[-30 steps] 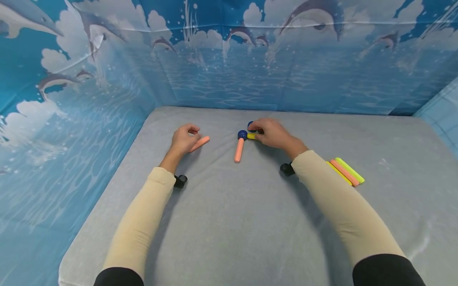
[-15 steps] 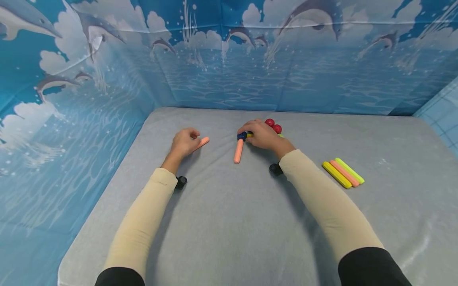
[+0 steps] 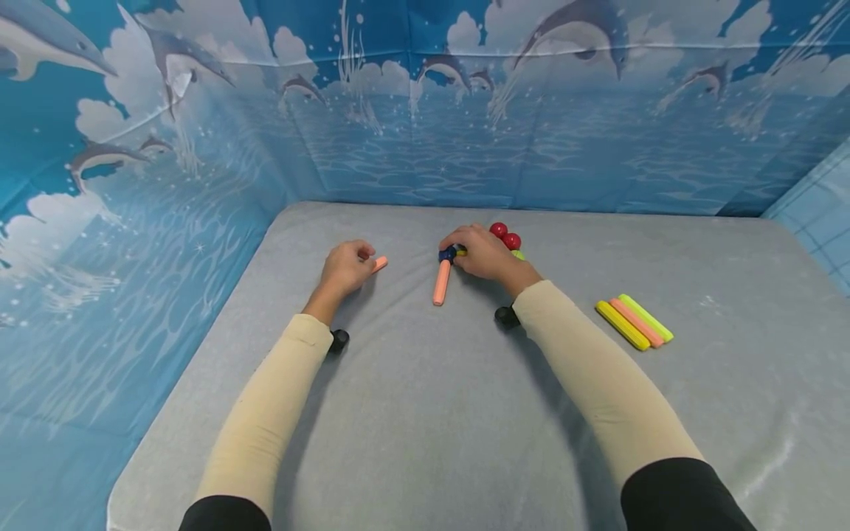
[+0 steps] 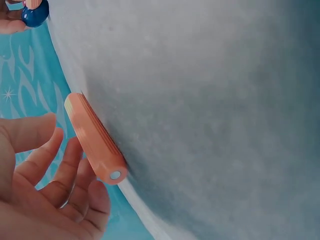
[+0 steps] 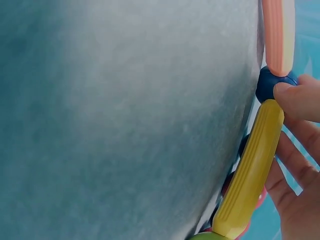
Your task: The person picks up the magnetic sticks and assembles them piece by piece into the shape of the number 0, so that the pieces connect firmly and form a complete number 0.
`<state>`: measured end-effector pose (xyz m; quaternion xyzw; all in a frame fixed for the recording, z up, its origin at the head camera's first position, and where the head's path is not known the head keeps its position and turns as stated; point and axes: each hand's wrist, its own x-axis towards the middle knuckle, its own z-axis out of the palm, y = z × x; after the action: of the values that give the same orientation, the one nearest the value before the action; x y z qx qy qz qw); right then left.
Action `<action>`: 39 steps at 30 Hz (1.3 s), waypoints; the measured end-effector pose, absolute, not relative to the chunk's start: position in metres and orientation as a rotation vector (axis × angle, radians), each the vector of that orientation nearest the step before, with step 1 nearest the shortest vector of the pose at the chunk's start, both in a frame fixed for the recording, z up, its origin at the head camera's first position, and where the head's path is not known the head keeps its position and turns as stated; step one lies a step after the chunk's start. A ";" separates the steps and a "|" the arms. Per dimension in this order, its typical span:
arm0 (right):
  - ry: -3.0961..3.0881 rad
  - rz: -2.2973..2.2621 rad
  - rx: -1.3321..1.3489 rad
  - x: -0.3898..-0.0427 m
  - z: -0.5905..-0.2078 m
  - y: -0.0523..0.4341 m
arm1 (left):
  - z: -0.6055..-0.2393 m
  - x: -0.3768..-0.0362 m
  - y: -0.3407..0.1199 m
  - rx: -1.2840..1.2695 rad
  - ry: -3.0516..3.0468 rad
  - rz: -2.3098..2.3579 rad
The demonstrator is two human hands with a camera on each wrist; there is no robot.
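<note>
My right hand [image 3: 485,252] pinches a dark blue ball [image 5: 266,86], its thumb pressed on the ball's side. An orange ridged rod [image 3: 441,284] meets this ball and points toward me. A yellow ridged rod [image 5: 248,170] runs from the ball past the palm to a green piece [image 5: 210,236], seen only in part. On the left, a loose orange rod [image 4: 95,137] with a silver disc in its end lies on the grey cloth. My left hand [image 3: 347,267] is right beside it, fingers loosely bent, thumb apart from the rod.
Two red balls [image 3: 511,241] sit behind my right hand. To the right, a yellow rod [image 3: 623,324], an orange rod [image 3: 637,322] and a lime rod [image 3: 646,317] lie side by side on the grey-covered table [image 3: 425,413]. A dolphin-print curtain [image 3: 412,147] borders the table's back and left.
My right hand has moved left onto the blue ball, uncovering the red balls and the whole yellow rod on the right. My left hand has shifted slightly over its orange rod.
</note>
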<state>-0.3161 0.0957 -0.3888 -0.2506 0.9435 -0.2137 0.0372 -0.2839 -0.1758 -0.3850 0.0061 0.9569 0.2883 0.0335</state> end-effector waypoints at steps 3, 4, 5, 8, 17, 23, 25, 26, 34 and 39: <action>2.888 -0.713 -0.763 -0.315 -0.388 0.098 | -0.385 -0.285 -0.171 0.075 2.988 0.879; 2.888 -0.731 -0.758 -0.315 -0.387 0.099 | -0.384 -0.285 -0.169 0.102 3.002 0.886; 2.889 -0.749 -0.752 -0.315 -0.387 0.101 | -0.384 -0.286 -0.166 0.132 3.014 0.896; 2.899 -0.768 -0.755 -0.315 -0.384 0.106 | -0.383 -0.287 -0.155 0.229 3.031 0.905; 2.920 -0.758 -0.738 -0.320 -0.377 0.122 | -0.381 -0.293 -0.109 0.430 2.875 0.911; 2.953 -0.753 -0.704 -0.323 -0.375 0.130 | -0.382 -0.304 -0.086 0.382 2.704 1.075; 2.959 -0.744 -0.686 -0.324 -0.375 0.131 | -0.383 -0.308 -0.081 0.369 2.677 1.057; 2.957 -0.741 -0.671 -0.324 -0.375 0.131 | -0.383 -0.310 -0.079 0.360 2.663 1.051; 2.968 -0.710 -0.558 -0.331 -0.377 0.132 | -0.392 -0.321 -0.076 0.295 2.588 1.116; 2.970 -0.636 -0.587 -0.335 -0.377 0.129 | -0.395 -0.323 -0.076 0.309 2.583 1.143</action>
<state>-0.3352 0.1292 -0.3772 -0.1898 0.9598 -0.2054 0.0240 -0.3235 -0.0764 -0.3948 0.1075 0.8988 0.3978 0.1496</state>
